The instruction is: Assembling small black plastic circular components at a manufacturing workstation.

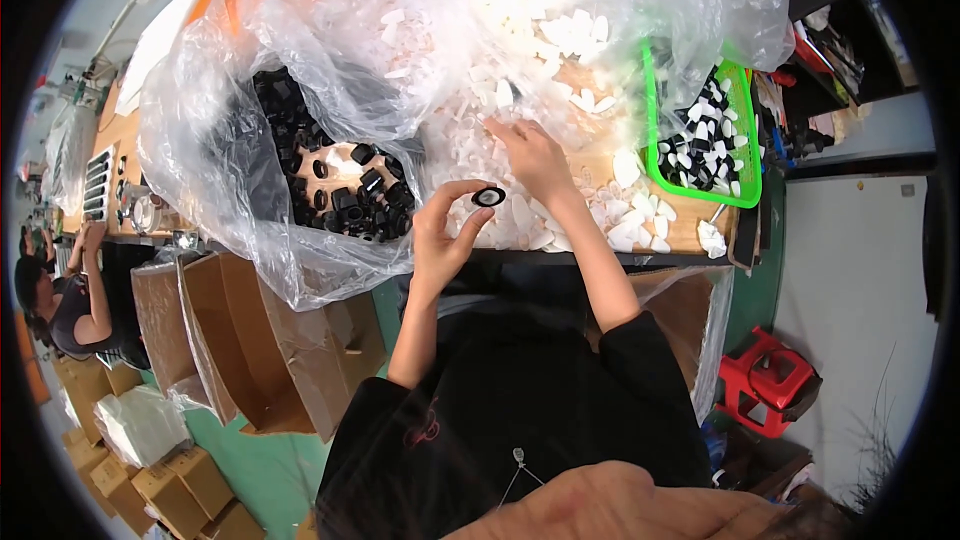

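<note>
A clear plastic bag surrounds black parts well left of the green basket. Nearer the basket, the right hand reaches over white pieces, its grip impossible to tell; farther left of the basket, the left hand pinches a black-rimmed oval piece between thumb and fingers.

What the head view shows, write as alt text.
A person's left hand pinches a black-rimmed oval part; the right hand is over pale pieces. Left, a clear bag of black parts; right, a green basket of black and white pieces.
</note>
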The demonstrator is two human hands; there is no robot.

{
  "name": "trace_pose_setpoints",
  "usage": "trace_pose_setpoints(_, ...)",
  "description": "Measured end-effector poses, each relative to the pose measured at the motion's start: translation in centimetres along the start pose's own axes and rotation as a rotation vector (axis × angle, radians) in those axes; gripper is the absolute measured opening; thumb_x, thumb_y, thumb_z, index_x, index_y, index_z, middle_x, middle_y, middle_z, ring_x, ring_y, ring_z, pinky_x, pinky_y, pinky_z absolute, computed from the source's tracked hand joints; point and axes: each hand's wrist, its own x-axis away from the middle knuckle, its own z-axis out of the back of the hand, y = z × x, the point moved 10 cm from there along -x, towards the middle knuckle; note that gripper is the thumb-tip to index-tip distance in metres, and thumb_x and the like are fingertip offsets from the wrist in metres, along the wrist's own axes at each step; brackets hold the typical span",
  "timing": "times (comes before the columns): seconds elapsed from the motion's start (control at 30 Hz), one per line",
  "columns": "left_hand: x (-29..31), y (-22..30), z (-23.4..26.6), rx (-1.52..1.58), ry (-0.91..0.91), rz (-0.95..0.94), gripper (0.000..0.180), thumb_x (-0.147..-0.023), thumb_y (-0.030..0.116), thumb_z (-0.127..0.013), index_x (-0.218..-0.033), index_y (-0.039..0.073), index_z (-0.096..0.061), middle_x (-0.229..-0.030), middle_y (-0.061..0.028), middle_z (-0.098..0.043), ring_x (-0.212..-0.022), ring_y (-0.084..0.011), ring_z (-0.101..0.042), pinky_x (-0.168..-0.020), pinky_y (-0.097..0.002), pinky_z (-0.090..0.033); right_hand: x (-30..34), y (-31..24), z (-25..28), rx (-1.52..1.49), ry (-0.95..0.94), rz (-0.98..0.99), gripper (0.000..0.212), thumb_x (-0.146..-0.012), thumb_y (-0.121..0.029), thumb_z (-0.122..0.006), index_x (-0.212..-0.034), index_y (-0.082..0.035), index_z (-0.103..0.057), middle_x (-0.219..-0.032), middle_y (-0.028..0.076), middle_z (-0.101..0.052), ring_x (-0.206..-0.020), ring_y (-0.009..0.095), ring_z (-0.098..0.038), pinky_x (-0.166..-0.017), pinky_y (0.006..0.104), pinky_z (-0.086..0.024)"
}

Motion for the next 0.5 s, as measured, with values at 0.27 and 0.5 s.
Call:
trace_pose_setpoints(0.27,-0.7,0.7,-0.7,-0.080,0.017,-0.011,0.028,-0.084,-0.005,-0.071,-0.111,-0.005,-0.063,-0.108,-0.0122,-0.070,-0.103,-0.0182,-0.064,-0.097,-0.0314,-0.046,3.0,-1.0,8.2,-0.437,0.230,-0.274,0.020,-0.088,0.002,-0.066,-0.108,-0.002,-0.067,-0.096,0.011,-0.071,-0.076,0.017,-0.066,-0.070,0.0278,-0.052)
trace_pose_setpoints(0.5,-1.2,2.0,-1.5,-0.126,0.041,-0.092,0.029,-0.080,0.001,-0.076,-0.107,0.000,-0.067,-0.099,-0.0125,-0.071,-0.091,-0.0241,-0.069,-0.081,-0.0309,-0.051,4.7,-5.3,10.2,-0.814,0.363,0.093,0.021,-0.085,0.009,-0.069,-0.102,-0.001,-0.064,-0.100,0.016,-0.070,-0.088,0.023,-0.068,-0.076,0.0295,-0.054)
